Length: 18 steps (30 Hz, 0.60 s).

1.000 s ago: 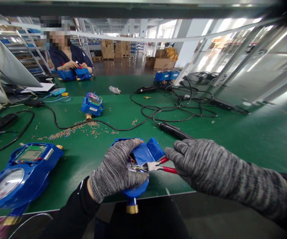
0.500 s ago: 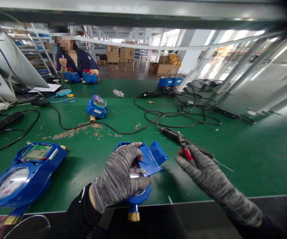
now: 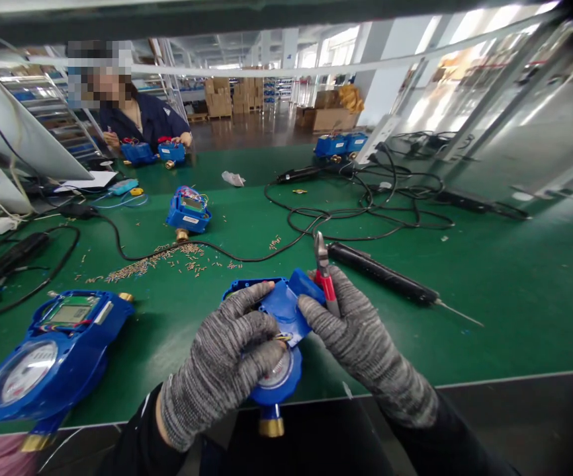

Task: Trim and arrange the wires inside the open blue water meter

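1. Left hand [image 3: 227, 360], lower centre of frame: gloved, fingers curled round the blue meter [image 3: 274, 330], thumb lying across its open top. It grips the body firmly.
2. Right hand [image 3: 351, 337], just right of the meter: gloved, fingers closed on the red-handled cutters [image 3: 323, 271], whose jaws point up and away from the meter. The fingertips also press on the blue lid [image 3: 301, 291] at the meter's upper right.
3. Meter position: at the near table edge, brass fitting [image 3: 270, 426] hanging over it; the dial faces up between the two hands.
4. Progress, as judged: the lid is not yet seated and coloured wires [image 3: 282, 338] show at the opening, so the housing remains to be closed. The cutters are clear of the wires, which suggests the wire work is over.
5. Surroundings: a second meter [image 3: 43, 357] lies lower left, open; a black driver [image 3: 380, 274] lies right of centre; loose screws [image 3: 157, 261] are scattered mid-left; another person works at the upper left.
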{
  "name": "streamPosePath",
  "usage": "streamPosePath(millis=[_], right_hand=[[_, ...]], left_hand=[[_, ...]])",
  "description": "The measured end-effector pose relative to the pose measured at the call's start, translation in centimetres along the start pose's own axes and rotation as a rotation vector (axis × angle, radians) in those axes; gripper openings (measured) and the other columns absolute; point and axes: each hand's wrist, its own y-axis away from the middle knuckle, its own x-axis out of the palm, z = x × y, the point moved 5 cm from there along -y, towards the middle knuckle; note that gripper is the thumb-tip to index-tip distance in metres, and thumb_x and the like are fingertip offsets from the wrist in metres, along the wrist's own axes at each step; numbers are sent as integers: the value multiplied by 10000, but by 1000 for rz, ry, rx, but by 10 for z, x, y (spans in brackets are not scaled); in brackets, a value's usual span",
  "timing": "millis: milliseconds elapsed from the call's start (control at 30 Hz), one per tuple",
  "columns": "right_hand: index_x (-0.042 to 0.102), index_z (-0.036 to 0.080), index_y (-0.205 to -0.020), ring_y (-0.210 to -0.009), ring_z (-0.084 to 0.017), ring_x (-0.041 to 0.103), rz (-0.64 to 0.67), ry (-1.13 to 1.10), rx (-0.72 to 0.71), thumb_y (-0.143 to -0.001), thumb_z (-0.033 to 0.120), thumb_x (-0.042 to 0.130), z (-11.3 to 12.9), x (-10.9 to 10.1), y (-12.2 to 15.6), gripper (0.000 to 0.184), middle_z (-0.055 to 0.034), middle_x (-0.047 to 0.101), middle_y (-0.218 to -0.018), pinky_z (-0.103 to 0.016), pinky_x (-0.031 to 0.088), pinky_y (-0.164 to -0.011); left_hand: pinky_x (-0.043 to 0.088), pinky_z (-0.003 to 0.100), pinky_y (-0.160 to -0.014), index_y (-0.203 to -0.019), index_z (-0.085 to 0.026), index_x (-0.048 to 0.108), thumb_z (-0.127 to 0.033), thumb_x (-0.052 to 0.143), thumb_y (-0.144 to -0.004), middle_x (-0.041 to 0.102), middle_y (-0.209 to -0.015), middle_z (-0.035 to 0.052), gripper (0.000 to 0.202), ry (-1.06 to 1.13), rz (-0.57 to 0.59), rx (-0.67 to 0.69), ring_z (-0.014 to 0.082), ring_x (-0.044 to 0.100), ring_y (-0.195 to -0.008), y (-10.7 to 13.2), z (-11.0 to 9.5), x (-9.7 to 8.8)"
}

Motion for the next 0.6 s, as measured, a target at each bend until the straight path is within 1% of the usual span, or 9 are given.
streamPosePath(millis=[67,167,200,300,367,433,500,600], right_hand=[[616,199,-1140,-941,-305,706,-1,36,-28,-881,464,608,3,-1,1,372,-115,718,-1031,-473,602,-785],[632,214,-1070,-893,-274,718,39,72,-67,-910,377,586,9,0,1,234,-87,728,-965,-417,613,-735],[634,215,-1064,-875,-269,720,39,80,-76,-910,364,580,10,0,1,221,-86,731,-959,-412,614,-724],[626,184,-1137,-860,-291,725,-32,92,-65,-879,403,593,8,-2,-1,341,-124,740,-1002,-463,616,-743],[618,154,-1179,-856,-307,727,-55,91,-46,-867,425,587,5,-1,-2,414,-143,743,-1001,-489,617,-754],[624,148,-1172,-887,-314,730,-52,95,-43,-861,417,581,5,0,-3,414,-147,745,-1007,-488,618,-778],[632,149,-1153,-907,-317,732,-78,97,-45,-840,414,585,5,0,-4,412,-150,747,-1017,-484,619,-796],[636,141,-1128,-885,-329,733,-134,88,-18,-812,435,594,6,-3,-6,435,-166,745,-1012,-499,623,-777]], left_hand=[[509,476,-1099,-981,-221,692,-198,662,-920,617,-1411,103,72,-8,-27,-3,269,576,-1327,2,0,0],[507,485,-1101,-1006,-241,693,-172,636,-929,577,-1455,90,118,25,-60,-14,264,574,-1329,6,2,0],[507,480,-1101,-1012,-247,692,-161,626,-929,566,-1467,85,136,47,-63,-11,262,565,-1338,7,3,0],[502,453,-1106,-1028,-257,688,-129,609,-921,524,-1507,69,184,103,-54,-12,256,534,-1369,9,6,-1],[491,445,-1117,-1040,-262,680,-121,598,-924,496,-1531,57,200,124,-35,-35,254,509,-1392,10,8,-3],[473,447,-1133,-1046,-271,668,-128,591,-934,487,-1539,39,197,141,-7,-62,251,486,-1413,11,10,-5],[455,452,-1150,-1051,-279,656,-128,585,-939,470,-1550,26,201,148,11,-68,252,468,-1427,13,11,-5],[434,461,-1167,-1072,-282,632,-100,571,-932,446,-1556,24,238,128,-25,-42,249,462,-1428,16,12,-5]])
